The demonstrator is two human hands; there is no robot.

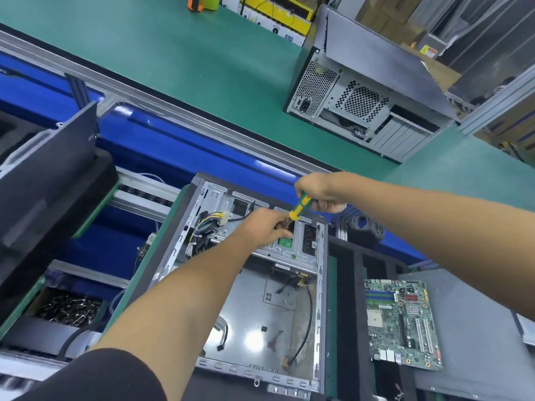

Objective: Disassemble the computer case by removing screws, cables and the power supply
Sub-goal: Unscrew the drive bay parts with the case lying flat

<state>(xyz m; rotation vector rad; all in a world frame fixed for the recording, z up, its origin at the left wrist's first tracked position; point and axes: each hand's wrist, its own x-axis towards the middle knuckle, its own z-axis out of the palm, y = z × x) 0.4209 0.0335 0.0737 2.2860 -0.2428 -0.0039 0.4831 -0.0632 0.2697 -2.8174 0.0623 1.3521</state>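
Open case (252,322): lies on its side in front of the person.
Cable bundle (202,230): inside the case, far left corner.
Motherboard (402,321): right of the case, on a panel (474,328).
Second case (359,111): behind, on the far bench (188,68).
Screw bin (69,309): left of the open case.
Hands: left hand (266,227) and right hand (321,192), with screwdriver (301,206), over the case's far end.

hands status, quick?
Left hand: fingers curled at the screwdriver tip inside the open computer case; what it pinches cannot be told.
Right hand: grips the screwdriver handle.
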